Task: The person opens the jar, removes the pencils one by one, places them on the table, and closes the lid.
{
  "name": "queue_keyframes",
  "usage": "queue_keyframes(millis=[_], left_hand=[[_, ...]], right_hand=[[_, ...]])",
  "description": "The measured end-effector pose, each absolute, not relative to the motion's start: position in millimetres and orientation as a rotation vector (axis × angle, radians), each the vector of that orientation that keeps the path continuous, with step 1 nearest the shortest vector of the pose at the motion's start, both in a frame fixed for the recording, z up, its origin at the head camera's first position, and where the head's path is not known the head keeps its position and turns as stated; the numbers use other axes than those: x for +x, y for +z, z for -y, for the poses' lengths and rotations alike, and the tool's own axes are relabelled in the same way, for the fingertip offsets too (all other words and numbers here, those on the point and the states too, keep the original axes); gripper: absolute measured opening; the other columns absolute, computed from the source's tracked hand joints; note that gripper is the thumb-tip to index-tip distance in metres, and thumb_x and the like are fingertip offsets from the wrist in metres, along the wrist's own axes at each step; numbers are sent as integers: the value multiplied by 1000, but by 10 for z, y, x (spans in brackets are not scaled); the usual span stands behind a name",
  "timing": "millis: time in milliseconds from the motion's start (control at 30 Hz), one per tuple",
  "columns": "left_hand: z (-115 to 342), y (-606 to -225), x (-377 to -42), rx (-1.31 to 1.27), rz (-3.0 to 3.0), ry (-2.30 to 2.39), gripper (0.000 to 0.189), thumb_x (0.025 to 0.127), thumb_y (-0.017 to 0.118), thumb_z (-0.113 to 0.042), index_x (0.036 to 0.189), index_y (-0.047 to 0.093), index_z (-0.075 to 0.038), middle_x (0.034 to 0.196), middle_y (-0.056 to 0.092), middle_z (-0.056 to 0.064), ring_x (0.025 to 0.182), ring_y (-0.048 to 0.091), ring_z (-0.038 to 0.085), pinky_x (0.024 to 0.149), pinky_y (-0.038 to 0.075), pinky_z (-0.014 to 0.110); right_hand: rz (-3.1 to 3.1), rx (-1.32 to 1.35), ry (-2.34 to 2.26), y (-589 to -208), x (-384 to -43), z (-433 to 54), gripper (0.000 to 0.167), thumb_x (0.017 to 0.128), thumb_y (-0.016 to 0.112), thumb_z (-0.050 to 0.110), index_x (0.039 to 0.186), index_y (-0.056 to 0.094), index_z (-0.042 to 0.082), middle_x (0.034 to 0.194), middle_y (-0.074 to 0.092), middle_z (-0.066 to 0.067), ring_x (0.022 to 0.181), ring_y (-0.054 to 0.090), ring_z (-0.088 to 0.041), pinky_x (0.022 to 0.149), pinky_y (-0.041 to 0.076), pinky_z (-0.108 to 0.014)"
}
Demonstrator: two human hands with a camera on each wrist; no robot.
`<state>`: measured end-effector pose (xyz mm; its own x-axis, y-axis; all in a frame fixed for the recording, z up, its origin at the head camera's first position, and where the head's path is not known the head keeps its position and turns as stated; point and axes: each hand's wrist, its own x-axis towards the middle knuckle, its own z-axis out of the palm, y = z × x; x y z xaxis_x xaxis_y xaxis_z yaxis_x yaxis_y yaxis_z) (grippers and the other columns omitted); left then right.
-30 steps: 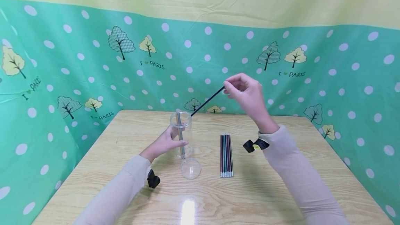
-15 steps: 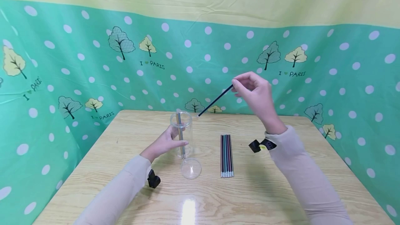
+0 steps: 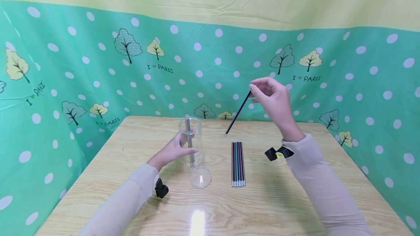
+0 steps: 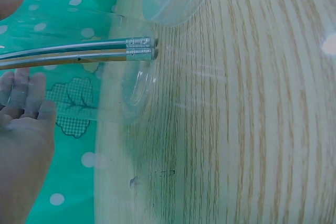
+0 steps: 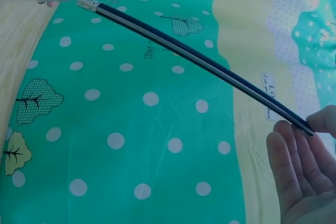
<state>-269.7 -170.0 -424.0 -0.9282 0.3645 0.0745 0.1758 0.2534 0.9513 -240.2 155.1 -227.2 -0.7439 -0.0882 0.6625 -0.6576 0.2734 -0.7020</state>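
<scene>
Left grip [image 3: 174, 150] clasps jar [image 3: 198, 143], right grip [image 3: 271, 95] pinches pencil [image 3: 238, 113], whose pale stripe [image 5: 199, 60] only the right wrist view shows

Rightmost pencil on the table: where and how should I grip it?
Likely the far end, opposite its silver ferrule, as the right hand pinches the held pencil; from above and the right: the rightmost pencil lies flat, neighbours close only on its left.
</scene>
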Motion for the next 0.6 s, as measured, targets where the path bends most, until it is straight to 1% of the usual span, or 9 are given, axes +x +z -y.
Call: queue_keyframes(millis=[33, 133, 267, 400, 467, 600], left_hand=[[1700, -4239, -2695, 512, -2353, 1755, 91, 83, 83, -21, 155, 27, -15, 157, 36, 16, 149, 22, 34, 120, 14, 52], [1697, -4231, -2689, 508, -2350, 1756, 92, 83, 83, -21, 155, 27, -16, 157, 36, 16, 149, 22, 33, 120, 14, 51], [1694, -4230, -2685, 503, -2353, 1756, 91, 83, 83, -20, 155, 27, -16, 157, 37, 15, 149, 23, 32, 120, 15, 50], [1694, -4233, -2687, 494, -2359, 1755, 91, 83, 83, -21, 155, 28, -16, 157, 37, 15, 149, 23, 32, 120, 15, 50], [1697, -4232, -2686, 479, -2362, 1751, 91, 82, 84, -22, 154, 28, -17, 157, 38, 13, 149, 23, 31, 120, 15, 49], [1698, -4228, -2685, 486, -2363, 1747, 93, 82, 84, -23, 155, 27, -17, 157, 37, 14, 149, 22, 32, 120, 14, 51]], right_hand=[[2051, 662, 1495, -2284, -2418, -1562, 20, 96, 65, 3, 110, 65, -11, 90, 70, -20, 76, 69, -16, 70, 60, -29], [2058, 645, 1517, -2374, -2542, -1625, 22, 97, 66, 7, 112, 65, -9, 92, 70, -20, 77, 70, -17, 70, 60, -29], [2062, 620, 1574, -2498, -2714, -1705, 24, 96, 69, 15, 113, 66, -2, 96, 70, -21, 80, 70, -22, 70, 61, -31], [2083, 586, 1615, -2549, -2772, -1738, 28, 95, 71, 25, 113, 67, 4, 97, 71, -18, 83, 70, -25, 72, 61, -33], [2098, 576, 1631, -2568, -2786, -1750, 30, 95, 71, 28, 113, 67, 4, 98, 70, -18, 85, 70, -27, 73, 61, -35], [2134, 560, 1645, -2606, -2825, -1774, 33, 96, 71, 28, 116, 66, 2, 100, 70, -18, 85, 69, -24, 74, 61, -34]])
